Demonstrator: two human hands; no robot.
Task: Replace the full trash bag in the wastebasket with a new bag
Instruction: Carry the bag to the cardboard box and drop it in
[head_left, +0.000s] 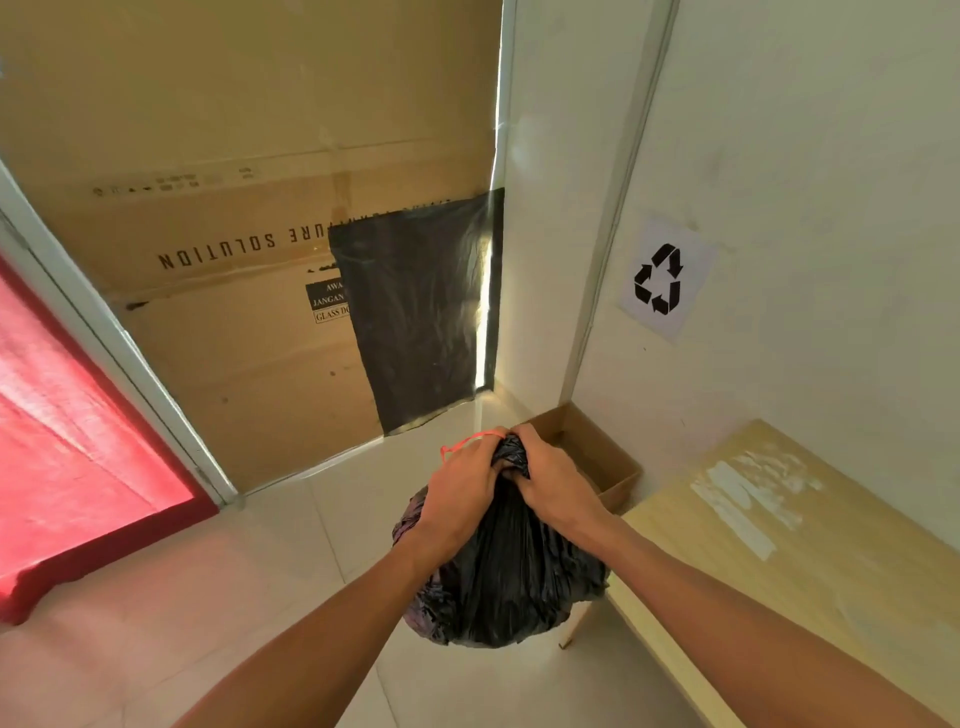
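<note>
Full trash bag (498, 582) hung off the floor btwn both forearms, long axis vertical, gathered neck at top. Left hand (460, 486) & right hand (553, 480) fingers clamped on neck, side by side; red tie (470, 441) looped over left fingers, nearer that hand.

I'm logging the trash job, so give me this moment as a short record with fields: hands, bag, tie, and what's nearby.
left hand: gripping the bag's gathered neck, red band looped over its fingers
right hand: clamped on the same neck
black trash bag: full, bunched shut at the top
red band: not yet around the neck
cardboard box: open, in the corner
wooden table: right of bag
</note>
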